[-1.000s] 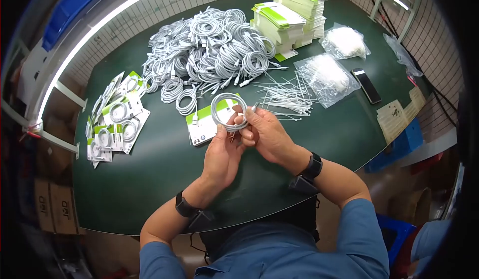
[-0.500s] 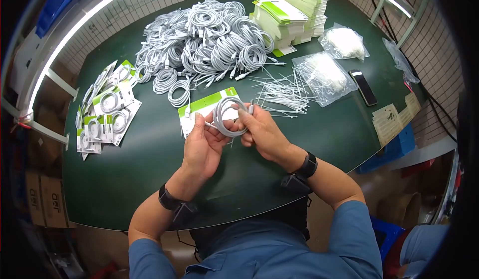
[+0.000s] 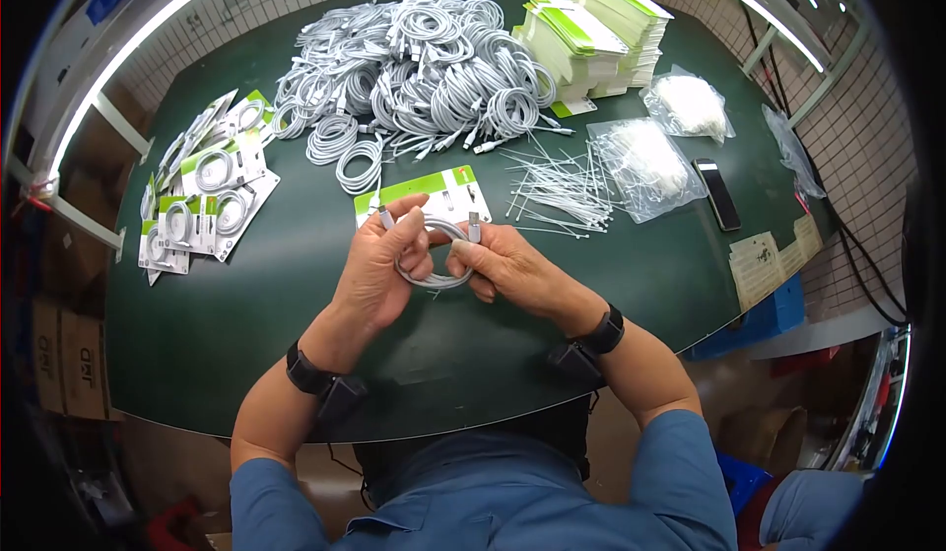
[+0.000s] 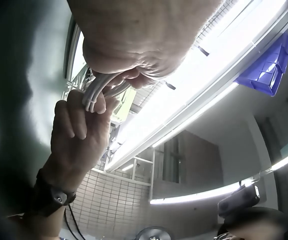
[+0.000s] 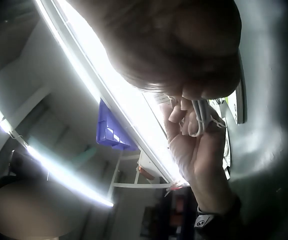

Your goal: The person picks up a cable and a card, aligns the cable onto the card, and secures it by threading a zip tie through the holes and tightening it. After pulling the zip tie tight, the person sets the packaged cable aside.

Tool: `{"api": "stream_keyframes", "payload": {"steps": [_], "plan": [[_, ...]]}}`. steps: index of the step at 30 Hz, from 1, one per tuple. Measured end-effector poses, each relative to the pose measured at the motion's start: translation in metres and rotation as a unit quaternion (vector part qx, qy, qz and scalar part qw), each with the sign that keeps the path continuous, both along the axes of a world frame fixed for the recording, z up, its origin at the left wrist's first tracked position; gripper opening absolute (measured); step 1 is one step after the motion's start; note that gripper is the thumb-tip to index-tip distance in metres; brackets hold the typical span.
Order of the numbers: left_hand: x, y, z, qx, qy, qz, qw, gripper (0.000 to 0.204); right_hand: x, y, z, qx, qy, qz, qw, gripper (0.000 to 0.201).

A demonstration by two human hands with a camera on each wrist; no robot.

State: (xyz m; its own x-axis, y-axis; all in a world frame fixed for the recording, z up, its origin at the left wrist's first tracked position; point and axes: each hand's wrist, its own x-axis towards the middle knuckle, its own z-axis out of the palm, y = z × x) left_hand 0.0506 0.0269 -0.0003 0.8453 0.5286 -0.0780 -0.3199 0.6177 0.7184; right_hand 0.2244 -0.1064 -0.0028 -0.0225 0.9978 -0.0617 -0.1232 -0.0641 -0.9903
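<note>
Drew the coiled cable (image 3: 445,228) nearer and left, now pinching it with fingers of left hand (image 3: 377,263) and right hand (image 3: 514,269), apparently neatening it.

"What surrounds the green table (image 3: 246,344)?"
"Pale tiled walls (image 3: 877,162) beyond its far and right edges, and strip lights (image 4: 189,95) glowing above its left and right edges."
"And lower down?"
"Brown cartons (image 3: 69,359) beside the front left corner."
</note>
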Motion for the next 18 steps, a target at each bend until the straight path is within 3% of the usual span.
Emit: {"api": "stream_keyframes", "payload": {"steps": [2,4,5,8,10,13,16,18], "plan": [[0.002,-0.003,0.005,0.015,-0.002,0.005,1.000,0.036,0.002,0.000,-0.001,-0.019,0.070,-0.012,0.997,0.033],[0.005,-0.009,0.010,0.110,0.081,0.042,0.990,0.029,0.005,0.002,-0.001,-0.054,0.202,-0.036,0.977,0.034],[0.007,-0.013,0.015,0.156,0.123,0.062,0.978,0.026,0.006,0.001,-0.001,-0.057,0.202,-0.035,0.977,0.034],[0.005,-0.013,0.008,0.182,0.164,0.025,0.969,0.026,0.007,-0.002,-0.002,-0.039,0.019,0.006,0.999,0.036],[0.003,-0.013,0.002,0.187,0.187,0.006,0.964,0.025,0.012,-0.001,-0.001,-0.056,0.012,0.036,0.998,0.037],[-0.005,-0.006,0.007,0.018,0.094,-0.067,0.993,0.024,0.015,-0.002,-0.002,-0.078,0.001,0.091,0.993,0.039],[-0.007,0.002,0.013,0.091,0.146,-0.097,0.980,0.025,0.016,-0.002,-0.001,-0.056,-0.047,0.150,0.986,0.041],[-0.007,0.003,0.018,0.128,0.173,-0.114,0.970,0.025,0.022,-0.002,-0.001,-0.053,-0.045,0.143,0.987,0.041]]}}
